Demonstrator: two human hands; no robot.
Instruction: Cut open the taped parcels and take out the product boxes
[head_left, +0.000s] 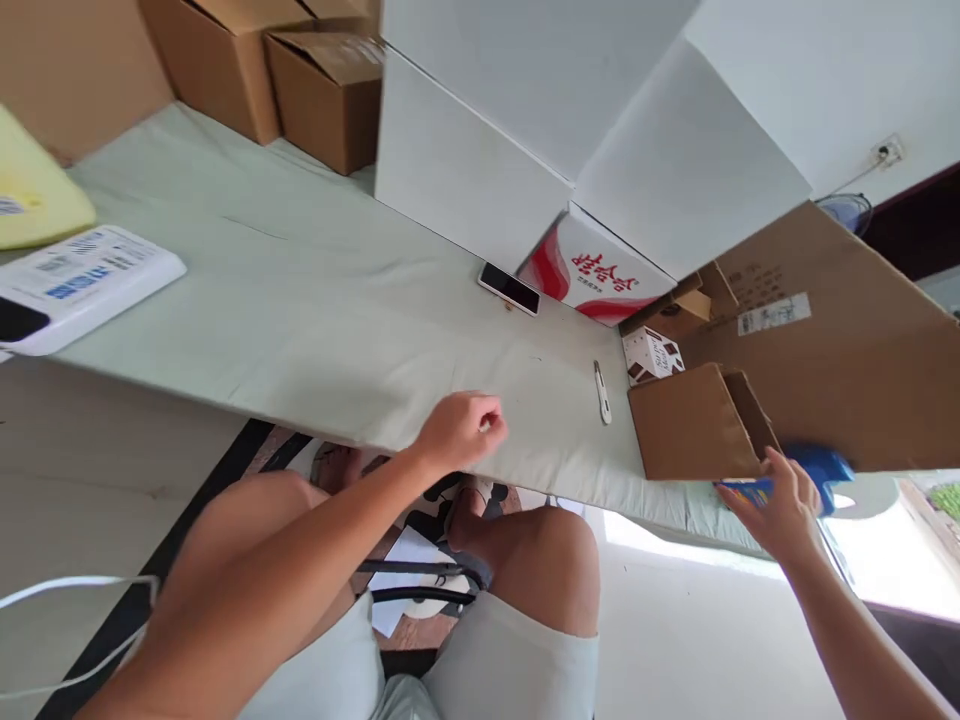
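Note:
My left hand (466, 432) is over the front edge of the table, its fingers curled into a loose fist with nothing visible in it. At the right, my right hand (787, 505) is at the near corner of a small brown cardboard box (690, 425), fingertips on its edge and thumb by its lower side. A blue item (821, 475) sits behind that hand, partly covered by it; its kind is unclear. A white utility knife (602, 393) lies left of the box. Beyond the box stands a small white printed carton (652, 356).
A phone (510, 288) lies by a red-and-white carton (596, 268), below large white boxes (472, 150). Brown boxes (326, 100) stand at the back left. A white printed device or package (90, 285) and a yellow item (37, 190) are far left. A large cardboard panel (847, 370) rises at right.

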